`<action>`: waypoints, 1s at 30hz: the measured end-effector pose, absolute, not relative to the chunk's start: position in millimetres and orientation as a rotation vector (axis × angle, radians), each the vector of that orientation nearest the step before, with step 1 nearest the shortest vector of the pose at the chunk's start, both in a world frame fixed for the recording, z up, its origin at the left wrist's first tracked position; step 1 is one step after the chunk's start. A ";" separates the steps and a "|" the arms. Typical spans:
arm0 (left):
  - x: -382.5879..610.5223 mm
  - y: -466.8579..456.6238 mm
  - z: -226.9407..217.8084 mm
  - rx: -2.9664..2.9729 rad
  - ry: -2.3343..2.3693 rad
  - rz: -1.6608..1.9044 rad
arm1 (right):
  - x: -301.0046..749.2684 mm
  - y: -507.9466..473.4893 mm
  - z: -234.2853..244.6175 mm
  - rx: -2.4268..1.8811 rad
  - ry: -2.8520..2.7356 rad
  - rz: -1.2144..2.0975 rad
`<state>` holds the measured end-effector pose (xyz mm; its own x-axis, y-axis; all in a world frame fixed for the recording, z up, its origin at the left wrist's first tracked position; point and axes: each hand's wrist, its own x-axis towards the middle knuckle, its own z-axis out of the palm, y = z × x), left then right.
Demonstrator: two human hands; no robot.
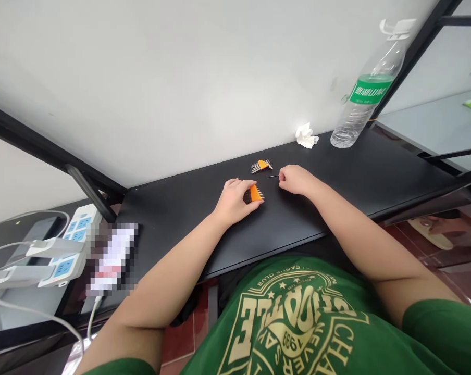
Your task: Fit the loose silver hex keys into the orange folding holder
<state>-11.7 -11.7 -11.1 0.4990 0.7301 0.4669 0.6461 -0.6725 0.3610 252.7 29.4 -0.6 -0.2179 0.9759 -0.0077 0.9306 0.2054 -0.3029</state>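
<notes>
My left hand [235, 202] is closed around an orange hex key holder [255, 193], thumb below and fingers above, with several metal tips sticking out on its right side. To the right, my right hand [295, 179] pinches a thin metal hex key [273, 176] whose shaft points left toward the holder, a short gap apart. The rest of that key is hidden by my fingers. Just beyond both hands, a second orange holder [262, 164] with several L-shaped hex keys lies on the black tabletop [173, 208].
A crumpled white tissue [306, 136] and a tall clear plastic bottle [362, 94] with a green label stand by the wall. At the left are a power strip [73, 245] with chargers and cables, and a blurred-out phone-like object [114, 258]. A black metal frame [90, 192] borders the table.
</notes>
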 end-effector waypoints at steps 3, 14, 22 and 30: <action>-10.8 -11.4 -11.6 2.596 1.200 0.883 | 256.6 29.2 -1.6 -1.784 -2.217 0.345; -6.8 -14.7 -2.2 2.607 1.177 0.829 | 236.2 14.4 15.2 -1.854 -2.466 0.359; -7.8 -13.0 -7.8 2.522 1.326 0.893 | 238.2 1.3 16.3 -1.052 -2.304 0.444; -7.9 -11.6 -8.6 2.531 1.321 0.893 | 234.2 0.8 15.7 -0.838 -2.318 0.368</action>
<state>-7.9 -11.6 -8.6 0.4350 0.7875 0.4365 0.6983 -0.6011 0.3886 234.2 0.8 15.7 -0.5937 0.6508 0.4733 0.4723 0.7580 -0.4498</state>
